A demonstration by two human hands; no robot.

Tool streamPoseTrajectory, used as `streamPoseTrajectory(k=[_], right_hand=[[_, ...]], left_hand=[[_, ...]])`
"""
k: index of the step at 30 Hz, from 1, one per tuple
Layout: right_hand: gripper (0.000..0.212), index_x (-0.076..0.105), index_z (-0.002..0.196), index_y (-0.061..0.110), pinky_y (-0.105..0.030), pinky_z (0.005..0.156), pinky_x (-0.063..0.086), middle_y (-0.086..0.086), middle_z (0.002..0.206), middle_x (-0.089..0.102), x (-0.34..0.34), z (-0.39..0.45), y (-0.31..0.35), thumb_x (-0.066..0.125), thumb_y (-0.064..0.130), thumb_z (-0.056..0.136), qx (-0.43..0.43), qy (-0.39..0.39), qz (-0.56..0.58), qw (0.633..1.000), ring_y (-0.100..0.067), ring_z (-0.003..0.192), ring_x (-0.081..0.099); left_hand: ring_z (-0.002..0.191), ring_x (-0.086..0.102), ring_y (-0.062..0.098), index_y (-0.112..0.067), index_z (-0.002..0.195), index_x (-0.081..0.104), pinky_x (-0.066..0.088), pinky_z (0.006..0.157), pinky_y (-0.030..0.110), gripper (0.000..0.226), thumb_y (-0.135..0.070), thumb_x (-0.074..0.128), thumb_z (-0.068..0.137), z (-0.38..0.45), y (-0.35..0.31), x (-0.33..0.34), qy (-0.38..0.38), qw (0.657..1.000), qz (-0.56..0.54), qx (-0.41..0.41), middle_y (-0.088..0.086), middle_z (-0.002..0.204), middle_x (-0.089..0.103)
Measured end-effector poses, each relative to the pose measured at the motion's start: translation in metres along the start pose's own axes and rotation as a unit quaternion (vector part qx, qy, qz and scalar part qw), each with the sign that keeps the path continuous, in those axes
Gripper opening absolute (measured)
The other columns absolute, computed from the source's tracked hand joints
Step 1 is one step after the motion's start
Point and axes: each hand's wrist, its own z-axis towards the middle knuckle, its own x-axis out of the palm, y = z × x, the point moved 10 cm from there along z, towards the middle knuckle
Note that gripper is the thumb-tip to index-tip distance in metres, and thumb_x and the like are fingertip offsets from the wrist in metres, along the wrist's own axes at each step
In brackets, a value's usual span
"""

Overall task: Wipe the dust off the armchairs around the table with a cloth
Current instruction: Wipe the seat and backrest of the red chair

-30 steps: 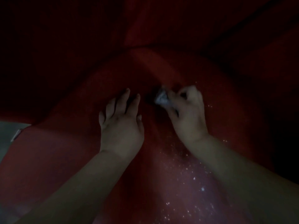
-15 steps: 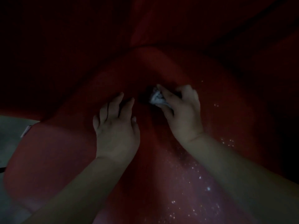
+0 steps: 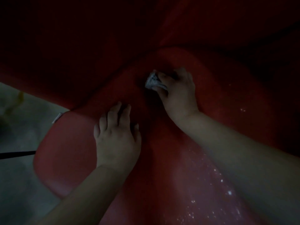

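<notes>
A small crumpled white cloth with a dark pattern [image 3: 153,81] is pinched between the curled fingers [image 3: 164,77] and thumb of the right hand [image 3: 177,93]; the cloth is pressed against the seat of the red, smooth-skinned armchair [image 3: 65,153], deep in the dim hollow where seat and backrest meet; part of the cloth is hidden under the hand, and only its left end is seen. The fingers [image 3: 120,112] of the left hand [image 3: 116,138] are laid straight and slightly spread, flat on the red seat, just beside and nearer than the right hand; nothing is held by them, and the thumb is set apart toward the right. Both bare forearms are stretched in from the lower edge of the view. Pale specks [image 3: 215,194] are scattered over the seat near the right forearm; whether dust or droplets cannot be told. The rounded left edge of the seat is seen against a pale grey floor [image 3: 19,184]; a small light tag [image 3: 57,118] is seen at the seat's upper left rim; a thin dark line [image 3: 16,154] is seen across the floor beside the chair. The backrest above is lost in shadow.
</notes>
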Motion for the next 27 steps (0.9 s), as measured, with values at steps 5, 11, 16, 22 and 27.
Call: streamPoseTrajectory(k=[5, 11, 16, 22, 27], right_hand=[[0.045, 0.049, 0.137, 0.035, -0.034, 0.096, 0.034, -0.008, 0.132, 0.044, 0.026, 0.021, 0.027, 0.055, 0.038, 0.093, -0.002, 0.034, -0.027, 0.999, -0.028, 0.117, 0.041], [0.037, 0.067, 0.121, 0.021, -0.038, 0.084, 0.040, -0.018, 0.110, 0.057, 0.010, -0.006, 0.035, 0.068, 0.024, 0.084, -0.138, 0.063, 0.018, 0.988, -0.037, 0.099, 0.051], [0.031, 0.067, 0.114, 0.012, -0.030, 0.082, 0.045, -0.004, 0.098, 0.048, -0.053, -0.015, -0.056, 0.071, 0.017, 0.083, 0.041, -0.096, 0.109, 0.989, -0.021, 0.094, 0.052], [0.036, 0.065, 0.121, 0.015, -0.039, 0.094, 0.044, -0.015, 0.109, 0.051, -0.093, -0.017, -0.158, 0.067, 0.023, 0.086, 0.131, -0.103, 0.008, 0.986, -0.034, 0.105, 0.050], [0.037, 0.066, 0.120, 0.015, -0.037, 0.088, 0.042, -0.016, 0.103, 0.053, -0.087, -0.038, -0.158, 0.067, 0.018, 0.084, 0.107, -0.095, -0.004, 0.990, -0.034, 0.097, 0.050]], left_hand=[[0.117, 0.044, 0.030, -0.014, 0.136, 0.051, 0.038, 0.092, 0.047, 0.056, -0.027, 0.062, 0.083, -0.006, -0.001, -0.001, -0.003, 1.000, 0.010, 0.017, 0.007, 0.140, 0.046], [0.111, 0.046, 0.032, -0.013, 0.134, 0.053, 0.039, 0.090, 0.050, 0.054, -0.026, 0.064, 0.083, -0.004, -0.011, 0.002, -0.008, 0.999, 0.012, 0.037, 0.008, 0.135, 0.048], [0.126, 0.038, 0.031, -0.017, 0.137, 0.049, 0.034, 0.099, 0.059, 0.055, -0.031, 0.059, 0.085, 0.006, -0.044, 0.015, 0.026, 0.997, -0.002, 0.074, 0.003, 0.142, 0.042], [0.138, 0.015, 0.021, -0.027, 0.143, 0.040, 0.017, 0.111, 0.055, 0.053, -0.039, 0.045, 0.091, 0.023, -0.098, 0.032, 0.073, 0.987, -0.040, 0.136, -0.006, 0.153, 0.027], [0.140, 0.013, 0.019, -0.032, 0.145, 0.034, 0.014, 0.112, 0.054, 0.055, -0.039, 0.044, 0.092, 0.026, -0.126, 0.046, 0.101, 0.981, -0.023, 0.164, -0.010, 0.155, 0.021]])
